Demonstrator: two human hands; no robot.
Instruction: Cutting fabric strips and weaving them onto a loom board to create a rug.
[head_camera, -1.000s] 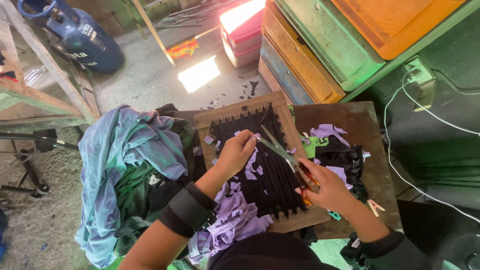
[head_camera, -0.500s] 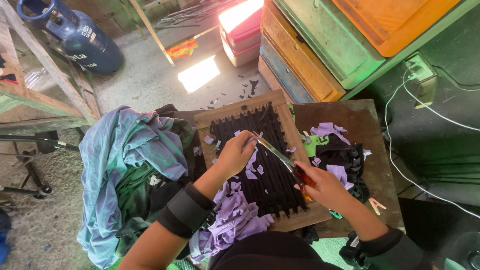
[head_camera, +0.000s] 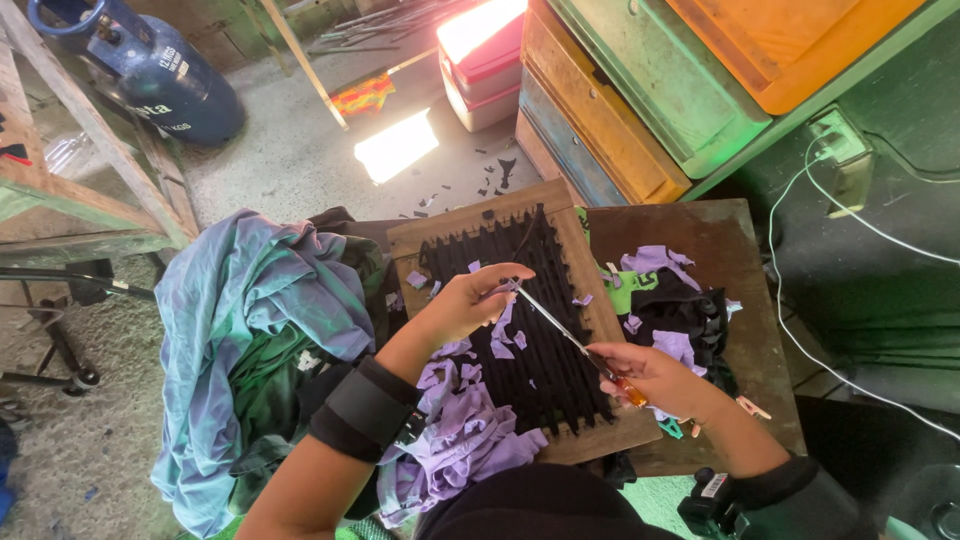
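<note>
— What's on the wooden frame loom strung with black fabric strips (head_camera: 535, 330)?

— The left hand (head_camera: 465, 305), fingers curled, pinches a purple cloth scrap (head_camera: 503, 322) over it; the right hand (head_camera: 650, 378) is closed round orange-handled metal scissors (head_camera: 570, 340), blades nearly shut at the scrap.

— Around it?

— Crumpled lilac cloth (head_camera: 455, 440) below; a blue gas cylinder (head_camera: 160, 70) far left.

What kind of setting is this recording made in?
Probably a small, informal craft workshop. A wooden weaving frame strung with black strips lies on a low table, fabric scraps lie around it, and a blue gas cylinder stands on the bare concrete floor.
</note>
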